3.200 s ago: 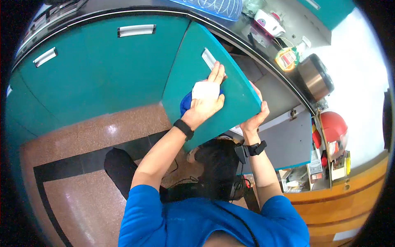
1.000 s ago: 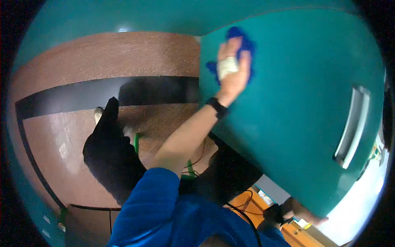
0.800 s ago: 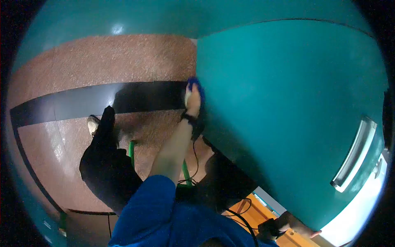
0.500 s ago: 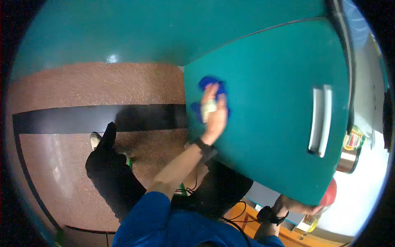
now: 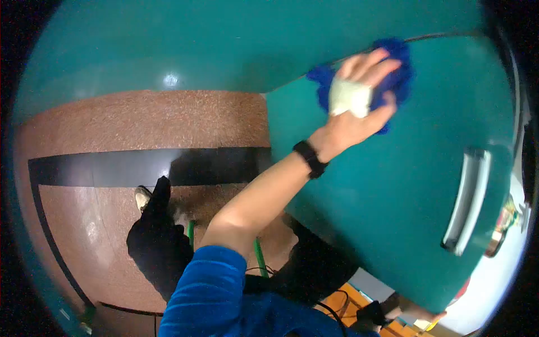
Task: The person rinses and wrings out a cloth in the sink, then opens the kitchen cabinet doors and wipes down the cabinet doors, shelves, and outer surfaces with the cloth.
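Note:
My left hand [image 5: 359, 95], with a white band around the palm, presses a blue cloth [image 5: 398, 73] flat against a teal door [image 5: 359, 191]. Its fingers are spread over the cloth, near the seam at the door's upper edge. The cloth's folds under the palm are hidden. Low on the right, my right hand [image 5: 418, 312] is at the door's bottom corner and seems to grip its edge; the fingertips are hard to see. A silver handle [image 5: 467, 202] is fixed to the door's right part.
A teal panel [image 5: 185, 39] adjoins the door at the top. Brown floor [image 5: 140, 123] with a dark strip [image 5: 118, 167] lies on the left, near my shoe [image 5: 142, 197]. Orange wooden furniture [image 5: 342, 306] and cables are at the lower right, and colourful packaging [image 5: 507, 216] at the far right.
My left hand has moved up and to the right with the blue cloth, from the door's left side to its upper seam. My right hand stays at the door's lower corner.

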{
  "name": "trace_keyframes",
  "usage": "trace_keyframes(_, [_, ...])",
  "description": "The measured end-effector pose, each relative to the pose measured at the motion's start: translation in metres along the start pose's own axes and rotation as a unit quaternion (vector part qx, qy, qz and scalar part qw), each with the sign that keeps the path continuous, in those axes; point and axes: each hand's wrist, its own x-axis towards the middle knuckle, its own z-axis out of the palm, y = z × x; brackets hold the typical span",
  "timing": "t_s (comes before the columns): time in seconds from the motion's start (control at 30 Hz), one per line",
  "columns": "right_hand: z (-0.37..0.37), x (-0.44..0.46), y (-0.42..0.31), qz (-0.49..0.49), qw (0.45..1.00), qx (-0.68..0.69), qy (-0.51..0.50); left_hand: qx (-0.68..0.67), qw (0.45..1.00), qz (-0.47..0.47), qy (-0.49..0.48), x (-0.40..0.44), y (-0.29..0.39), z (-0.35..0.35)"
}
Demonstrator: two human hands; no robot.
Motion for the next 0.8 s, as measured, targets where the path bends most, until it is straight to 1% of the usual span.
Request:
trace_keyframes(0.03, [0.005,-0.002,0.000,0.001,1.000,-0.008,-0.003,0.014,0.999,-0.036,-0.021,-0.022,-0.023,-0.013])
trace_keyframes(0.1, [0.012,-0.004,0.001,-0.009,1.000,-0.023,-0.004,0.070,0.995,-0.070,-0.004,-0.070,-0.071,-0.033])
trace_keyframes(0.17, [0.021,-0.005,0.006,-0.016,0.999,-0.041,-0.006,0.087,0.987,-0.131,0.003,-0.117,-0.119,-0.048])
trace_keyframes(0.23, [0.027,-0.006,0.008,-0.021,0.998,-0.053,-0.006,0.112,0.969,-0.216,0.041,-0.163,-0.160,-0.058])
trace_keyframes(0.3, [0.031,-0.007,0.012,-0.023,0.998,-0.064,-0.008,0.110,0.901,-0.407,0.099,-0.204,-0.207,-0.068])
trace_keyframes(0.33, [0.021,-0.010,0.015,-0.021,0.998,-0.062,-0.002,0.046,0.849,-0.516,0.099,-0.224,-0.226,-0.080])
trace_keyframes(0.37, [0.024,-0.009,0.019,-0.018,0.998,-0.063,-0.004,0.044,0.818,-0.567,0.082,-0.227,-0.242,-0.087])
trace_keyframes(0.43, [0.023,-0.010,0.020,-0.015,0.998,-0.065,-0.004,0.035,0.825,-0.554,0.106,-0.199,-0.242,-0.090])
trace_keyframes(0.5, [0.022,-0.006,0.021,-0.012,0.997,-0.072,-0.005,-0.130,0.726,-0.667,0.102,-0.191,-0.271,-0.102])
trace_keyframes(0.53, [0.020,-0.004,0.019,-0.011,0.998,-0.069,-0.004,-0.161,0.709,-0.678,0.110,-0.191,-0.283,-0.101])
trace_keyframes(0.57, [0.018,-0.003,0.018,-0.007,0.998,-0.068,-0.003,-0.159,0.709,-0.678,0.108,-0.209,-0.298,-0.097])
trace_keyframes(0.6, [0.015,-0.002,0.017,-0.003,0.998,-0.069,-0.001,-0.096,0.727,-0.673,0.096,-0.239,-0.316,-0.095])
trace_keyframes(0.63, [0.013,-0.002,0.015,0.000,0.998,-0.069,-0.001,-0.031,0.740,-0.666,0.086,-0.237,-0.303,-0.096])
trace_keyframes(0.67, [0.010,0.000,0.014,0.005,0.997,-0.071,-0.003,-0.093,0.736,-0.665,0.084,-0.254,-0.273,-0.096])
trace_keyframes(0.7, [0.008,0.001,0.013,0.008,0.997,-0.072,-0.004,-0.021,0.737,-0.673,0.045,-0.261,-0.247,-0.096])
trace_keyframes(0.77, [0.000,0.001,0.011,0.013,0.997,-0.072,-0.004,0.000,0.753,-0.657,0.034,-0.273,-0.177,-0.091])
trace_keyframes(0.8, [-0.002,0.001,0.011,0.016,0.997,-0.073,-0.007,0.005,0.727,-0.687,0.023,-0.299,-0.169,-0.089])
